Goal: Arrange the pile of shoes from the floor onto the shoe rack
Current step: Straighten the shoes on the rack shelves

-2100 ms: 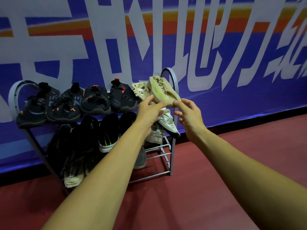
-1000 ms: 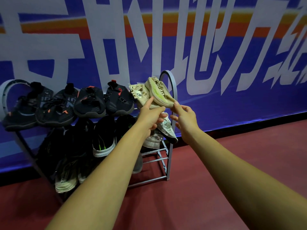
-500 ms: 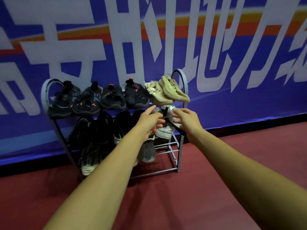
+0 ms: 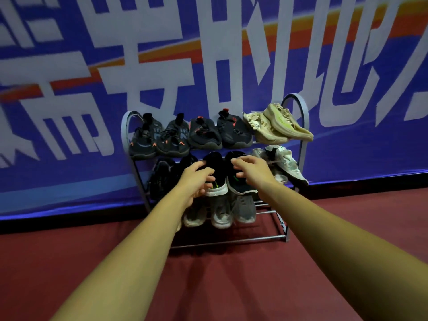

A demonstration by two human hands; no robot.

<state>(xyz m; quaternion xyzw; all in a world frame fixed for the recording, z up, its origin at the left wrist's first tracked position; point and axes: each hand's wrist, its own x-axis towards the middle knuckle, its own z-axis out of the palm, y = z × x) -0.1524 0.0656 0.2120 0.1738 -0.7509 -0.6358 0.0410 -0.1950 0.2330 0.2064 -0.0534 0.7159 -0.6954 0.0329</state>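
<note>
A grey metal shoe rack (image 4: pixel 303 117) stands against the banner wall. Its top shelf holds several dark shoes (image 4: pixel 203 133) and a beige pair (image 4: pixel 278 126) at the right end. On the middle shelf are black shoes with white soles (image 4: pixel 216 189) and a white pair (image 4: pixel 286 163) at the right. Grey shoes (image 4: pixel 243 208) sit on the shelf below. My left hand (image 4: pixel 196 179) hovers at the left black shoe, fingers apart and half curled. My right hand (image 4: pixel 252 170) is over the black shoe beside it (image 4: pixel 239 187), fingers loose, holding nothing.
The floor (image 4: pixel 231 274) in front of the rack is dark red carpet. A blue banner (image 4: pixel 162 66) with large white characters covers the wall behind. The rack's bottom rails (image 4: pixel 231 240) show bare at the front.
Both hands let go of the beige shoe on the top shelf, dropped past the white pair, and moved left to the black shoes on the middle shelf. My view pulled back.
</note>
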